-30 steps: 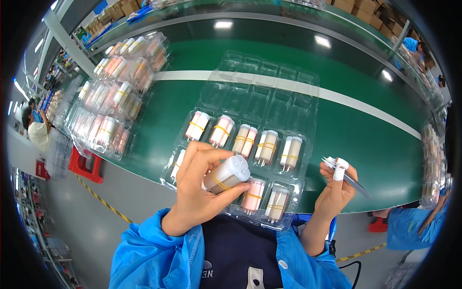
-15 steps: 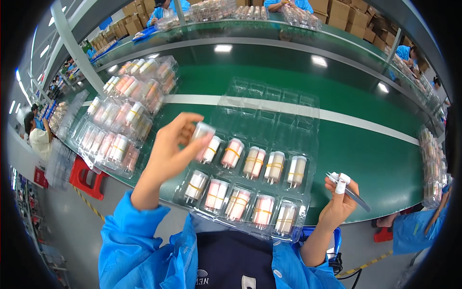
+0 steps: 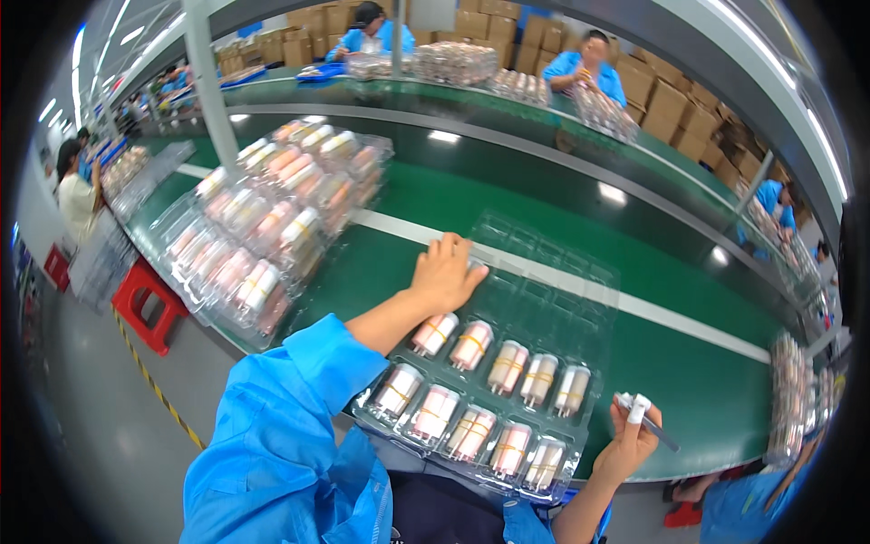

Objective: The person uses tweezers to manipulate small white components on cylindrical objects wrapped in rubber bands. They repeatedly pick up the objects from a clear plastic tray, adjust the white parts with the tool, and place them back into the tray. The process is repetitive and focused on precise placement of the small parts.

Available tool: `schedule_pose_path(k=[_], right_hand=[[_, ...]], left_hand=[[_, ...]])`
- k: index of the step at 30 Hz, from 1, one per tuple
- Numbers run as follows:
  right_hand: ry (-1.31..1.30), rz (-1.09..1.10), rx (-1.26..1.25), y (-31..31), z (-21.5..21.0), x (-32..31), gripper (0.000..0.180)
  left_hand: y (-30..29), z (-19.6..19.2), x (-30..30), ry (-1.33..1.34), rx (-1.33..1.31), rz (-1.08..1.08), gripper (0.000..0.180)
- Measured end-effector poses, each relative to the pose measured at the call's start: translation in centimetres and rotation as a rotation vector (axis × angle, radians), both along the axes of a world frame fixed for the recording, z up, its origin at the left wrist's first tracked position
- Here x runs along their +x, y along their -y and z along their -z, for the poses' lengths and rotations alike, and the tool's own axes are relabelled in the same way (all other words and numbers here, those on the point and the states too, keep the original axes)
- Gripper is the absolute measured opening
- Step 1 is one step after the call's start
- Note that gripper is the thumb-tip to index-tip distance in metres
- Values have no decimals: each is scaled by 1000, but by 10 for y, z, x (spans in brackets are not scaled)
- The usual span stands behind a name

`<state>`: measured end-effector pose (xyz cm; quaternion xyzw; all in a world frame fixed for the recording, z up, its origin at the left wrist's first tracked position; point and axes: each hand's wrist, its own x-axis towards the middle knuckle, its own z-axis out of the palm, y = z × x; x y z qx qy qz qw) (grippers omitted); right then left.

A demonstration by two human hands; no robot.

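Note:
A clear plastic tray (image 3: 594, 367) lies in front of me, its two near rows holding banded bundles of pink, white and beige cylinders (image 3: 471, 344) with thin prongs at their near ends. My left hand (image 3: 444, 279) reaches over the tray's far left part, fingers bent; a pale end of a cylinder bundle (image 3: 475, 265) shows by the thumb, the rest hidden. Right of the tray, my right hand (image 3: 632, 440) is closed round a slim grey metal tool (image 3: 666, 439) that looks like tweezers. White tape (image 3: 639, 408) wraps one of its fingers.
Stacked filled trays (image 3: 272, 218) stand at the left on the green belt (image 3: 689, 381). More filled trays (image 3: 788, 399) line the right edge. A red stool (image 3: 149, 304) is on the floor at left. People in blue work across the line, before cardboard boxes (image 3: 671, 100).
My left hand has moved away from me with the cylinder bundle, to the tray's far part. My right hand keeps the tool beside the tray. The view has swung left.

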<state>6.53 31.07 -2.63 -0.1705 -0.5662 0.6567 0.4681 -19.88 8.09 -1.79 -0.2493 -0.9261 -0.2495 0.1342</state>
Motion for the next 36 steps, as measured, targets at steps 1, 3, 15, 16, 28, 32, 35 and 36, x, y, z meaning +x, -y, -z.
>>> schedule_pose_path(k=[1, 3, 15, 16, 28, 32, 35, 36], right_hand=[[-12, -48, -44, 1, -1, 0, 16], [-40, -156, -145, 7, 0, -1, 16], [-3, -261, -132, 12, -10, -13, 14], [-3, -260, -122, 13, -11, -12, 14], [58, -250, -13, 10, -2, -10, 14], [68, -230, 6, 11, 1, -13, 14], [41, -210, -37, 14, -2, -14, 15], [43, -209, -34, 13, -2, -13, 15]], left_hand=[[-1, 2, -2, 105, 14, 22, 53], [5, 2, 2, 126, 67, 27, 51], [132, -153, 128, -5, 5, 411, 37], [148, -169, 129, 26, 10, 388, 34], [198, -135, -45, -199, -538, -463, 31], [213, -118, -71, -286, -421, -518, 38], [225, -113, -83, -201, -276, -560, 37], [228, -112, -84, -156, -246, -561, 36]])
